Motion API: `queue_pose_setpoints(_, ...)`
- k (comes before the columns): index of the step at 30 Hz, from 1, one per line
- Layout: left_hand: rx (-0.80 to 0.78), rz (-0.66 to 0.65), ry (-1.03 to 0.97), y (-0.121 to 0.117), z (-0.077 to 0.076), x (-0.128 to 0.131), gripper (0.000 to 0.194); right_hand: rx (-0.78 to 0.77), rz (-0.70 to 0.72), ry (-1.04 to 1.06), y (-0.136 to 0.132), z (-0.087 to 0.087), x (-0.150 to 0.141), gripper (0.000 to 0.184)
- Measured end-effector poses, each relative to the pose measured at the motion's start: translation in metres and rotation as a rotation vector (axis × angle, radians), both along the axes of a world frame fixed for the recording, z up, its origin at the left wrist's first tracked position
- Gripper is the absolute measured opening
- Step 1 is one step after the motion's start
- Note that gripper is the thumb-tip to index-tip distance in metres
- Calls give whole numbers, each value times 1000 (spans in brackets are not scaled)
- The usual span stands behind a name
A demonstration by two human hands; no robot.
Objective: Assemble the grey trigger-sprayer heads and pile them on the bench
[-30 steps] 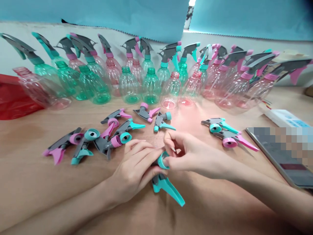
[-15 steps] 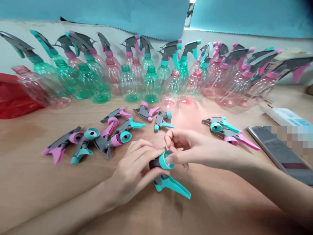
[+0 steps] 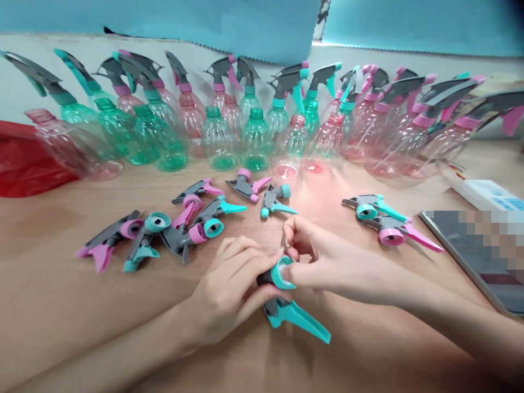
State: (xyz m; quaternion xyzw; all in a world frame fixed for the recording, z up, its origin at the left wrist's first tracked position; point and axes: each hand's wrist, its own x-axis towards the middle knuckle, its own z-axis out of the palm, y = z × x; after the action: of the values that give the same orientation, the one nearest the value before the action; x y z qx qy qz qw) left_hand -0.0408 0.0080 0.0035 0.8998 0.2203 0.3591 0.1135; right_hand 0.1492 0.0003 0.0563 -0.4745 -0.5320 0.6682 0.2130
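Holds a teal-and-grey spray head (image 3: 273,312) in the left hand (image 3: 227,281), at the near middle of the counter (image 3: 204,355), with that grip clamped around the dark neck (image 3: 265,279) just behind the teal collar (image 3: 277,274). Has the collar's open mouth turned rightward, facing the right hand (image 3: 327,267), with the neck's axis running roughly left to right and the trigger (image 3: 306,322) slanting down to the right below. Rests the right thumb (image 3: 297,274) at the mouth, nearer to it than the left hand, with forefinger curled above; cannot tell whether that grip pinches anything. Finds no brand or label legible on the spray head or the bottles (image 3: 256,139) behind; cannot read the white box (image 3: 485,192) or the phone (image 3: 454,245), both partly pixelated
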Motion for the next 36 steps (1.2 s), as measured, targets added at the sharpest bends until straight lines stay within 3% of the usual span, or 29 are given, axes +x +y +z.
queue_pose_setpoints(7,19,-5,29,-2,0,0,24,128,-19,-88,-8,3,2,32)
queue_pose_setpoints(18,8,44,30,-3,-2,3,18,-36,-46,68,-1,-21,-3,26)
queue_pose_setpoints(27,124,32,35,-6,5,3,16,96,72,-179,-3,10,3,28)
queue_pose_setpoints(36,150,28,45,-9,6,5,12,89,62,-182,-4,10,2,27)
